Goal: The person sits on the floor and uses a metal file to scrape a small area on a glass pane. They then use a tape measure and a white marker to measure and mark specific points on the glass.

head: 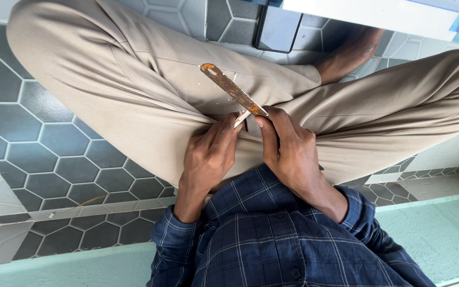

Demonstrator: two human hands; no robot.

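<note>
dark blue plaid shirt (272, 250) with buttoned cuffs, sleeves pushed back; beige trousers (134, 79); bare foot (349, 53).

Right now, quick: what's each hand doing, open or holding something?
Left hand: closed, pinching a small pale piece at its fingertips.
Right hand: closed around the rusty metal strip.

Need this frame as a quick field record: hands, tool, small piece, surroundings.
right hand: grips the near end of the rusty blade
rusty blade: flat metal strip, hole at far end, angled up-left over the lap
left hand: pinches the small pale piece against the blade
small pale piece: thin sliver, kind unclear
posture: seated, beige trousers
floor: grey hexagon tiles
phone: dark, lying on floor
</note>
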